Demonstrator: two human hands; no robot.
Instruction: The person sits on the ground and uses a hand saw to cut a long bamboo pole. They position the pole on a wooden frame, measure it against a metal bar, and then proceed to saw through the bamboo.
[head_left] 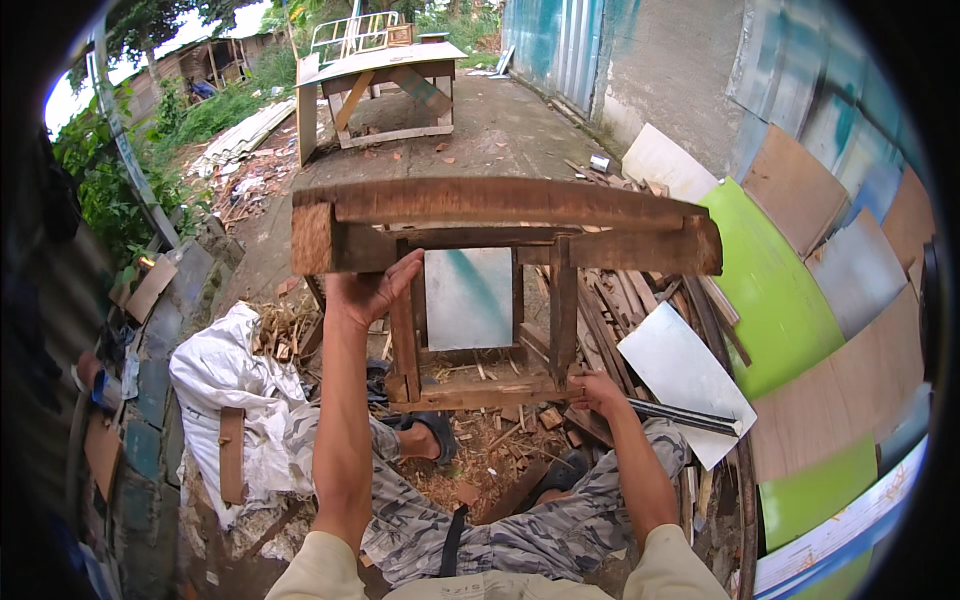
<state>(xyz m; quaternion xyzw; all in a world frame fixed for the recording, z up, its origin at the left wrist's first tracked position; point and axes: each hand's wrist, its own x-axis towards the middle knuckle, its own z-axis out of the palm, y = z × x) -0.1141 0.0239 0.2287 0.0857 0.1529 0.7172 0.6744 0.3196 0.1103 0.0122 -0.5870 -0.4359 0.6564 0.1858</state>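
Note:
In front of me a worn brown wooden frame [515,203] is held up, with thick beams along its top and thinner posts and a rail below. My left hand [375,292] supports it from below, palm up, under the left end of the top beam and against the left post. At the lower right corner, my right hand [600,392] has its fingers closed on the bottom rail. A pale panel [468,300] with a teal stripe shows inside the frame's opening; whether it is attached cannot be told.
Wood shavings [480,450] and offcuts cover the ground between my legs. A white sack [240,370] lies at left. Right of me are a white board [685,375], a green panel [775,290] and stacked wood strips. A table [390,70] stands farther back.

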